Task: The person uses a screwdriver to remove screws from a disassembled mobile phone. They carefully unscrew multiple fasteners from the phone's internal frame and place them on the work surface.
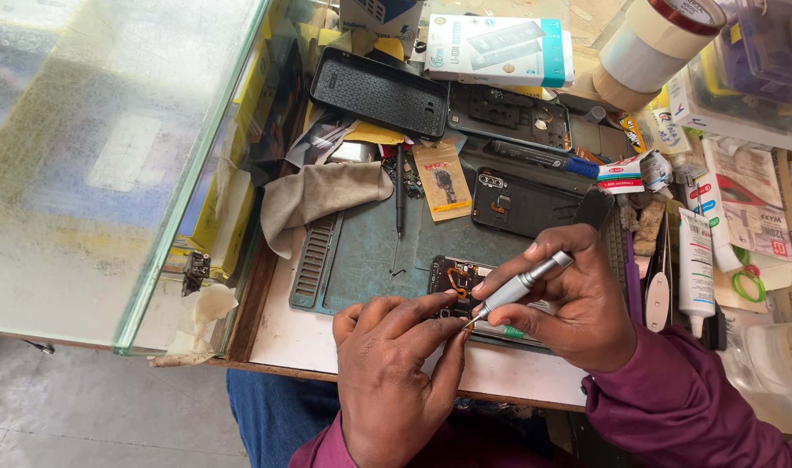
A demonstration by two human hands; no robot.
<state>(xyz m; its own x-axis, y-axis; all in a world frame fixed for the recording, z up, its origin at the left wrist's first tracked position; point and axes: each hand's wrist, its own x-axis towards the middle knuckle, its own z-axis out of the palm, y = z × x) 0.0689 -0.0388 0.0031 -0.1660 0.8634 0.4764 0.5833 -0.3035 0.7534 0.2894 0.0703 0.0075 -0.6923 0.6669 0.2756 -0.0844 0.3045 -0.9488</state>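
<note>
An opened phone (455, 279) with its insides showing lies on a grey-green work mat (361, 251). My right hand (569, 299) grips a slim silver screwdriver (522, 283), whose tip points down at the phone's near edge. My left hand (394, 347) rests beside the tip, its fingertips pressing on the phone's lower edge. My hands cover most of the phone's near half.
A grey cloth (314, 195), a black phone case (380, 91), another opened phone body (526, 204), a dark pen-like tool (399, 191), boxes, tape rolls (652, 48) and tubes crowd the bench. A thick glass counter top (110, 156) stands at the left.
</note>
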